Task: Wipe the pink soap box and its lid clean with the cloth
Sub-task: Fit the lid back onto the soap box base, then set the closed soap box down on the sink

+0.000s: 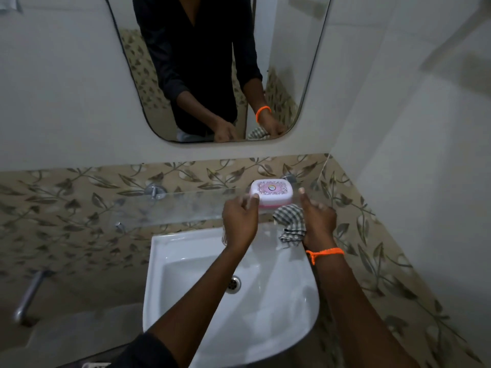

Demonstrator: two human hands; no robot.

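The left hand [240, 221] reaches toward the near-left corner of the soap box [271, 193], fingers loosely curled and thumb up by the box's edge; whether it touches the box I cannot tell, and it has no firm hold on anything. The right hand [317, 221] has the checked cloth [291, 224] bunched in its palm and lower fingers, while its thumb and forefinger stick up, open, just beside the box's right end. The box sits closed on the glass shelf [164, 208] above the sink [186, 261], lid [271, 188] on, pink base showing beneath it, near the right end of the shelf against the leaf-patterned tiles.

This looks like the picking-up step: both hands bracket the box, and no wiping is under way. The next move probably calls for the left hand to close round the box and lift it off the shelf, so the right can bring the cloth onto the lid. The shelf is glass and narrow, so a steady grip matters before lifting.
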